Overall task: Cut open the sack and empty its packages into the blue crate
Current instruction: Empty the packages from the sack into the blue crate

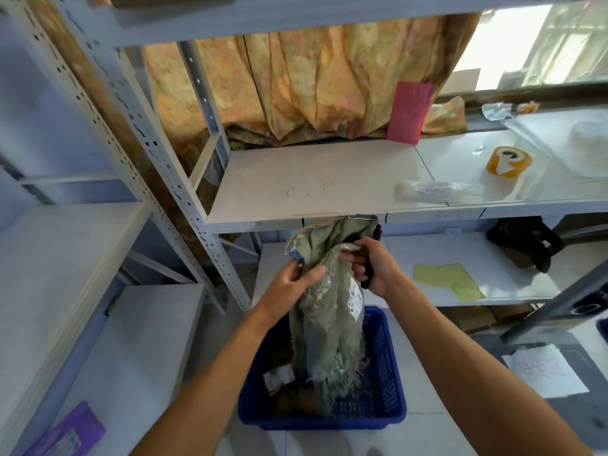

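A grey-green woven sack [324, 311] hangs upside down over the blue crate [383, 399] on the floor, its frayed cut end down inside the crate. My left hand [289, 284] grips the sack's upper left side. My right hand [371, 264] grips the upper right side together with a black-handled cutter [373, 255]. A clear-wrapped package with a white label [353, 294] shows against the sack's right side. Brown packages and one with a white label [279, 378] lie in the crate.
White metal shelving stands around the crate. The middle shelf [296, 189] carries a roll of yellow tape [508, 161] and a pink envelope [411, 110]. A black object [523, 241] and yellow-green paper [450, 279] lie lower. A purple packet [70, 432] lies at lower left.
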Tool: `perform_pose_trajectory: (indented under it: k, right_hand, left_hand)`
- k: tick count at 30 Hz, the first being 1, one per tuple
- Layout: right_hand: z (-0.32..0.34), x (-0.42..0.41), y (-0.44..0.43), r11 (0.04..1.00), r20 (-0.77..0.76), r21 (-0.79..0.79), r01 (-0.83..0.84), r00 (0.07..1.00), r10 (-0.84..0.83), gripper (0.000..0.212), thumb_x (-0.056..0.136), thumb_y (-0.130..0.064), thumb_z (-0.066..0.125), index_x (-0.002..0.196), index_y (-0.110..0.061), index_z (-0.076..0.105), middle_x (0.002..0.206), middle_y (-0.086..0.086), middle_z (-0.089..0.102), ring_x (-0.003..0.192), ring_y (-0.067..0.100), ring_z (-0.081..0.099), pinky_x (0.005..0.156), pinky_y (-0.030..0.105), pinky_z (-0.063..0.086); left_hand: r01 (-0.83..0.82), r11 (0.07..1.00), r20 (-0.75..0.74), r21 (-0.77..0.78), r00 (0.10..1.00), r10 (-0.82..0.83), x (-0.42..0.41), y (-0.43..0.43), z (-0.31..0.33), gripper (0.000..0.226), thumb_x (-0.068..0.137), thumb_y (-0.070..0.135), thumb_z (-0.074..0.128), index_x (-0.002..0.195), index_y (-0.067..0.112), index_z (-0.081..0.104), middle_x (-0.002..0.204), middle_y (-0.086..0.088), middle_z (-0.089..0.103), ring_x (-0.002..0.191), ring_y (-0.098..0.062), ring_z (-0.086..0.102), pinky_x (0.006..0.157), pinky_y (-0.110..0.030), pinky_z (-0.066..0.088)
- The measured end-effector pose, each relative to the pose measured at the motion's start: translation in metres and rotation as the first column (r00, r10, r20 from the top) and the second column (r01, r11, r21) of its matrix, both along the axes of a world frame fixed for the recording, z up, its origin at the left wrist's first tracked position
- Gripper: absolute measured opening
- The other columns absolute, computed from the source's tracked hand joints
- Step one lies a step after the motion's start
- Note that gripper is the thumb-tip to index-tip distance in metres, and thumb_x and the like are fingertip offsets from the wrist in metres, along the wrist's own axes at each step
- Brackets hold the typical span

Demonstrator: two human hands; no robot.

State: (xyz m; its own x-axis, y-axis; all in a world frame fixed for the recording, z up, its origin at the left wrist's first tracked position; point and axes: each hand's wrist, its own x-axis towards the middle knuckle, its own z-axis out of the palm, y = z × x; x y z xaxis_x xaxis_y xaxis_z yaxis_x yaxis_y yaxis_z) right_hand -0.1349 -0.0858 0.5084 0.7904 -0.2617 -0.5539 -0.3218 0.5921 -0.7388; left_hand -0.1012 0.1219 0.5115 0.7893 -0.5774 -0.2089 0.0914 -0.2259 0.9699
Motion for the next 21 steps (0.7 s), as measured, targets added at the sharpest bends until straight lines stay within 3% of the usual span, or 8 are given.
perform_pose_trajectory:
  k: [3, 5, 7, 9, 13, 16, 19, 21]
  right_hand:
    - [0.005, 0.001, -0.004, 0.996, 0.029, 0.088, 0.023, 0.999, -0.025, 0.019, 0.095, -0.019, 0.042, 0.087, -0.008, 0.055, 0.066, 0.007, 0.071, 0.033, 0.009, 0.028, 0.030, 0.018, 0.021]
    - [0.009, 0.001, -0.008, 0.990, 0.057, 0.136, 0.035, 0.997, -0.043, 0.015, 0.096, -0.015, 0.040, 0.093, -0.008, 0.053, 0.070, 0.008, 0.072, 0.033, 0.008, 0.029, 0.030, 0.019, 0.021]
    - [0.011, 0.002, -0.011, 0.988, 0.074, 0.150, 0.028, 0.996, -0.039, 0.014, 0.098, -0.012, 0.039, 0.102, -0.007, 0.052, 0.080, 0.011, 0.075, 0.035, 0.007, 0.030, 0.031, 0.018, 0.022]
    - [0.013, 0.002, -0.010, 0.994, 0.094, 0.105, -0.006, 0.996, -0.003, 0.016, 0.101, -0.014, 0.042, 0.107, -0.006, 0.053, 0.093, 0.013, 0.076, 0.035, 0.007, 0.028, 0.032, 0.019, 0.023]
    - [0.024, -0.006, -0.014, 0.984, 0.191, -0.080, -0.159, 0.967, 0.171, 0.035, 0.100, -0.033, 0.056, 0.121, -0.006, 0.062, 0.116, 0.016, 0.073, 0.037, 0.007, 0.021, 0.033, 0.018, 0.024]
    - [0.025, -0.008, -0.019, 0.918, 0.132, -0.319, -0.236, 0.948, 0.289, 0.031, 0.094, -0.023, 0.064, 0.124, -0.014, 0.064, 0.112, 0.013, 0.074, 0.040, 0.010, 0.026, 0.037, 0.021, 0.024]
    - [0.010, -0.004, -0.015, 0.751, 0.009, -0.653, -0.097, 0.991, 0.135, 0.028, 0.085, -0.016, 0.071, 0.113, -0.012, 0.066, 0.098, 0.010, 0.067, 0.058, 0.015, 0.052, 0.052, 0.024, 0.037]
    - [-0.001, -0.005, -0.016, 0.651, -0.014, -0.758, -0.036, 0.999, 0.039, 0.040, 0.085, -0.025, 0.073, 0.121, -0.014, 0.059, 0.106, 0.005, 0.066, 0.087, 0.019, 0.062, 0.071, 0.029, 0.043]
  left_hand:
    - [0.142, 0.976, 0.134, 0.166, 0.977, -0.165, -0.008, -0.005, 0.000, 0.097, 0.063, 0.054, 0.092, 0.143, 0.034, 0.042, 0.131, 0.021, 0.060, 0.121, -0.001, 0.058, 0.102, -0.028, 0.050]
    - [0.118, 0.942, 0.251, 0.316, 0.947, -0.203, -0.007, -0.009, -0.006, 0.110, 0.058, 0.055, 0.093, 0.147, 0.034, 0.032, 0.132, 0.017, 0.056, 0.119, -0.004, 0.056, 0.101, -0.029, 0.050]
    - [0.060, 0.898, 0.359, 0.436, 0.904, -0.234, -0.004, -0.012, -0.016, 0.095, 0.065, 0.052, 0.087, 0.143, 0.030, 0.036, 0.127, 0.008, 0.061, 0.112, -0.012, 0.061, 0.096, -0.036, 0.053]
    - [-0.014, 0.908, 0.403, 0.418, 0.899, -0.172, 0.004, -0.011, -0.025, 0.060, 0.076, 0.036, 0.077, 0.128, 0.023, 0.052, 0.115, -0.001, 0.068, 0.103, -0.020, 0.066, 0.091, -0.044, 0.056]
    - [-0.174, 0.976, 0.179, 0.132, 0.973, 0.149, 0.015, -0.015, -0.005, 0.019, 0.092, 0.009, 0.069, 0.108, 0.019, 0.066, 0.100, -0.001, 0.072, 0.100, -0.024, 0.069, 0.083, -0.035, 0.058]
    - [-0.313, 0.950, -0.103, -0.001, 0.945, 0.311, 0.036, -0.016, 0.022, 0.012, 0.093, 0.007, 0.067, 0.102, 0.014, 0.069, 0.091, -0.002, 0.071, 0.091, -0.025, 0.068, 0.069, -0.029, 0.052]
    - [-0.393, 0.911, -0.261, -0.123, 0.899, 0.352, 0.057, -0.013, 0.043, 0.024, 0.089, 0.008, 0.067, 0.112, 0.004, 0.070, 0.094, -0.007, 0.075, 0.103, -0.031, 0.069, 0.081, -0.035, 0.054]
    - [-0.428, 0.884, -0.326, -0.189, 0.876, 0.355, 0.065, -0.012, 0.058, 0.014, 0.091, 0.010, 0.064, 0.097, 0.008, 0.076, 0.091, -0.007, 0.076, 0.103, -0.029, 0.068, 0.093, -0.040, 0.054]
